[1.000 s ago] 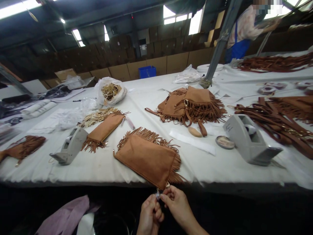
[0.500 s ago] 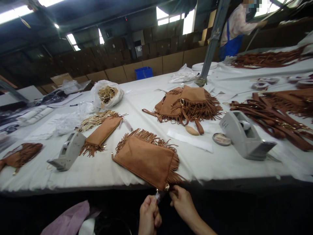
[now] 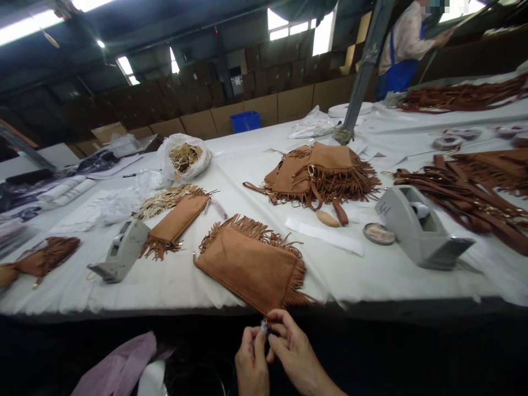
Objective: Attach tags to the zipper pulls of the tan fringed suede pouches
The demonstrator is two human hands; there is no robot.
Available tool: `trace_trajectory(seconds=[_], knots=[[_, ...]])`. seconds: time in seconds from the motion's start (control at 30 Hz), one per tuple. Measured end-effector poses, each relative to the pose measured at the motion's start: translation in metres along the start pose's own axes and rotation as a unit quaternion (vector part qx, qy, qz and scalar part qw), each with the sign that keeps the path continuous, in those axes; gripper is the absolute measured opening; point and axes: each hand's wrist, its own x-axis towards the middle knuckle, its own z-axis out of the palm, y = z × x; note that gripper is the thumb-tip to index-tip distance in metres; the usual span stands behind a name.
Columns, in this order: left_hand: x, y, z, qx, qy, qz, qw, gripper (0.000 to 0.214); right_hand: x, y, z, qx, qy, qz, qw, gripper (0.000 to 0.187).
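Note:
A brown fringed pouch (image 3: pixel 247 267) lies at the table's front edge, its near corner at my hands. My left hand (image 3: pixel 252 357) is closed, pinching a small zipper pull (image 3: pixel 263 326) wrapped in clear plastic at that corner. Right beside it, my right hand (image 3: pixel 291 346) has its fingers curled in at the same corner and the pull; what its fingertips grip is hidden. Behind to the left rests a narrower brown pouch (image 3: pixel 179 219) with fringe. Farther back lies a pile of fringed pouches (image 3: pixel 330 157) with straps.
Grey tape dispensers stand on the left (image 3: pixel 124 250) and right (image 3: pixel 416 225) of the white-covered table (image 3: pixel 165 294). A plastic bag of tan fringe (image 3: pixel 185 157), brown straps (image 3: pixel 466 198) and a metal post (image 3: pixel 361 77) are farther back. Across the table stands a person in a blue apron (image 3: pixel 398 63).
My right hand has moved left from the pouch's corner to meet my left hand at the wrapped pull. The whole view has shifted slightly.

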Motion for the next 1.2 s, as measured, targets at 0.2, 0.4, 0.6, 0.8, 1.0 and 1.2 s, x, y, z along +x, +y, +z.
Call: trace_trajectory(seconds=[0.2,0.4,0.6,0.8,1.0,1.2], knots=[[0.004,-0.007,0.004,-0.279,-0.108,-0.212,0.930,0.046,0.004,0.006,-0.001,0.118,-0.022,0.050,0.991,0.059],[0.010,0.008,-0.009,-0.465,-0.266,-0.328,0.778,0.031,0.003,-0.017,-0.003,0.289,-0.053,0.141,0.945,0.071],[0.010,0.018,-0.014,-0.492,-0.328,-0.331,0.735,0.022,0.009,-0.023,-0.006,0.314,-0.080,0.178,0.929,0.053],[0.012,0.016,-0.023,-0.517,-0.282,-0.327,0.739,0.022,0.016,-0.032,-0.014,0.108,-0.101,0.165,0.975,0.076],[0.002,0.020,-0.029,-0.395,-0.287,-0.335,0.806,0.031,0.023,-0.030,-0.009,0.123,-0.026,0.134,0.983,0.080],[-0.019,0.008,-0.049,-0.304,-0.313,-0.279,0.856,0.034,0.028,-0.029,0.000,0.105,0.047,0.109,0.987,0.075]])
